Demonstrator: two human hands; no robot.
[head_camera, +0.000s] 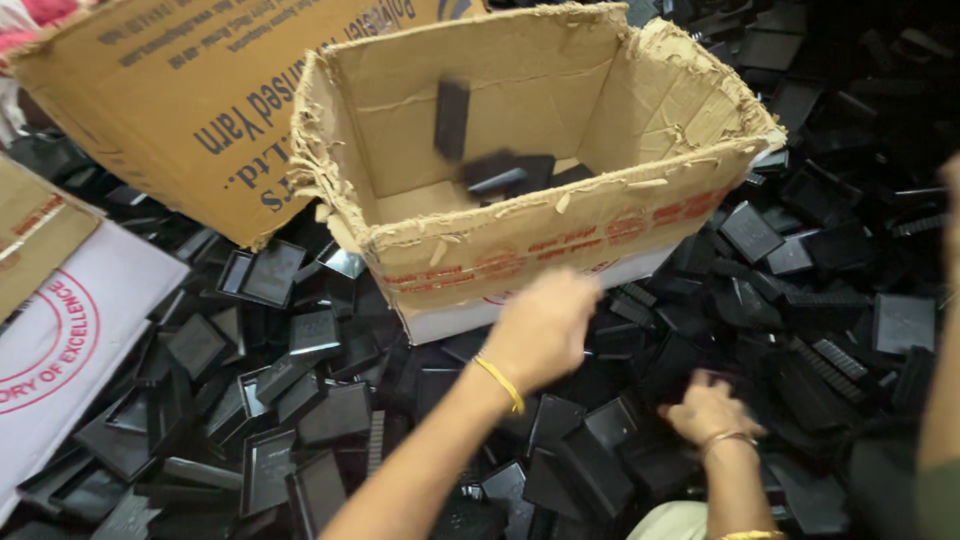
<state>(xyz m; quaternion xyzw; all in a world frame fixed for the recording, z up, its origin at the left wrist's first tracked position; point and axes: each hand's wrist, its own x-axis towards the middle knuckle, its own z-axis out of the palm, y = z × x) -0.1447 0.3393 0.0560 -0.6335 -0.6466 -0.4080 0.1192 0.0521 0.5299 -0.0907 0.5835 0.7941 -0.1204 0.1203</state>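
A torn brown cardboard box (640, 205) stands open in the middle of a heap of black plastic trays (300, 400). A few black trays (505, 172) lie on its bottom, and one black tray (452, 120) is blurred in mid-air inside it. My left hand (545, 328), with a yellow band on the wrist, hovers just in front of the box's near wall, fingers loose and nothing in them. My right hand (708, 408), with a bangle, reaches down onto the black trays at the lower right, and its fingers are curled among them.
A larger printed cardboard box (170, 100) leans at the upper left, with flat cardboard sheets (60, 340) at the left edge. Black trays cover the floor all around. Another person's arm (945, 400) shows at the right edge.
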